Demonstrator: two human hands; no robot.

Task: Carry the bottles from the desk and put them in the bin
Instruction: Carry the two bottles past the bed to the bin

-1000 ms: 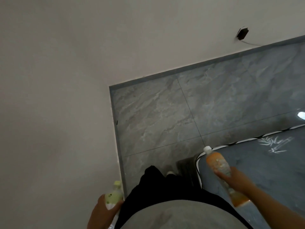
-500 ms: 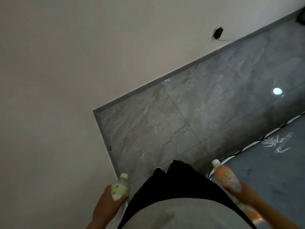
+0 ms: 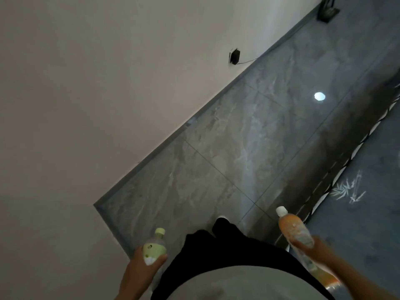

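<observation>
My left hand (image 3: 140, 270) grips a small clear bottle with a pale green label and cap (image 3: 154, 245) at the lower left, cap pointing forward. An orange drink bottle with a white cap (image 3: 294, 231) is held around its middle by my right hand (image 3: 318, 251) at the lower right. Both bottles are carried at waist height beside my black trousers. No bin and no desk are in view.
A white wall (image 3: 108, 94) fills the left and top, meeting grey marble floor tiles (image 3: 238, 148) along a grey skirting. A black plug with a cable (image 3: 234, 56) sits on the wall. A dark rug with a white bamboo print (image 3: 357, 202) lies to the right.
The view has swung rightward along the wall, and more floor and the wall plug have come closer to centre. Both hands keep their bottles and have risen slightly in the frame.
</observation>
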